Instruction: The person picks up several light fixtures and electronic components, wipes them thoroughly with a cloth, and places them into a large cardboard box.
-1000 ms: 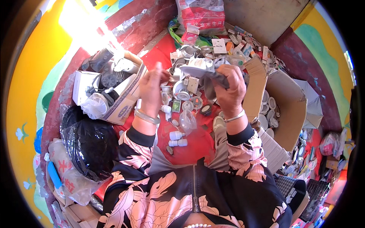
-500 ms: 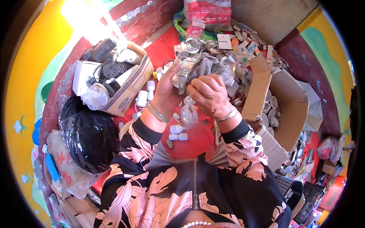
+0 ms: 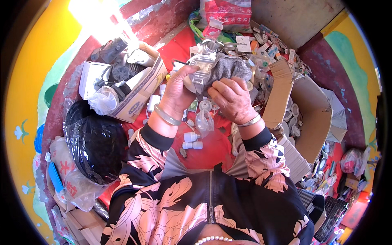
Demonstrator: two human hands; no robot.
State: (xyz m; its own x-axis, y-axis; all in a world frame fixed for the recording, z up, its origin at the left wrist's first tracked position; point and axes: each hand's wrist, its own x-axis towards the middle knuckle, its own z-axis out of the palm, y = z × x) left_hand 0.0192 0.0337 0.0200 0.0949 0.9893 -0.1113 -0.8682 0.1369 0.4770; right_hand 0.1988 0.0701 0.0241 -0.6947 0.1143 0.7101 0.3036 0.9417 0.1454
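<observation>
beside the grey cloth (image 3: 229, 67), the left hand (image 3: 179, 93) clasps a ribbed fixture (image 3: 203, 65), fingers curled; the right hand (image 3: 232, 100) clenches cloth; work seems unfinished.

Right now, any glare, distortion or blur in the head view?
Head view: glare blows out the upper-left of the painted wall; head view: small highlights on the black plastic bag; head view: fisheye bows the wall's edges, with black corners; head view: left hand and right hand show no heavy blur.
</observation>
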